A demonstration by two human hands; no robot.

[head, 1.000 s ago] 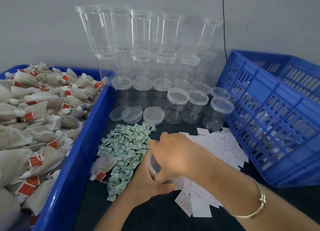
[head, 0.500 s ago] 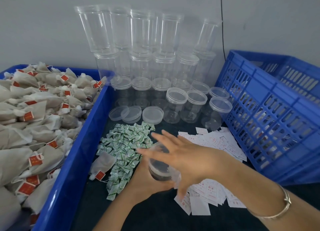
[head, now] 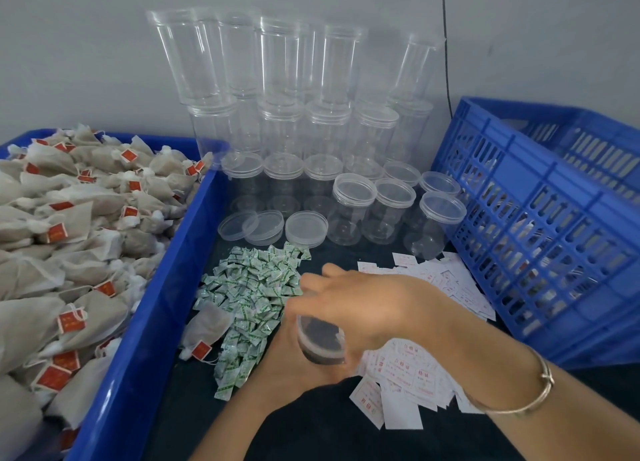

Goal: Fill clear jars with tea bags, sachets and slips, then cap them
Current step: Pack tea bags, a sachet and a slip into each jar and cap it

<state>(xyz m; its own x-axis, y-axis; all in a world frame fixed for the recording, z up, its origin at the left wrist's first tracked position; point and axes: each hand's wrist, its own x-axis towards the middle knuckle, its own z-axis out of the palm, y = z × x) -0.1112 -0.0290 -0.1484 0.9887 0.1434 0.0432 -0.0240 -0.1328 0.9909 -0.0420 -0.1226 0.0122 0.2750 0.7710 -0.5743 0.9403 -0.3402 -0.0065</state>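
My left hand (head: 287, 363) grips a small clear jar (head: 322, 343) from below, tilted, over the dark table. My right hand (head: 367, 308) lies over the jar's top with its fingers curved round the lid, which is mostly hidden. Green-and-white sachets (head: 252, 291) are heaped just left of my hands. White slips (head: 408, 374) lie spread under and to the right of them. One loose tea bag (head: 207, 329) with a red tag rests beside the sachets.
A blue bin (head: 166, 287) heaped with tea bags (head: 69, 235) fills the left. Stacked clear jars (head: 311, 131) stand against the back wall, with capped short jars (head: 353, 211) and three loose lids (head: 304, 228) before them. A slotted blue crate (head: 536, 235) leans at right.
My right hand gripped the jar's top, spread its fingers off it, and now curls over it again. The jar stays in my left hand, a little lower.
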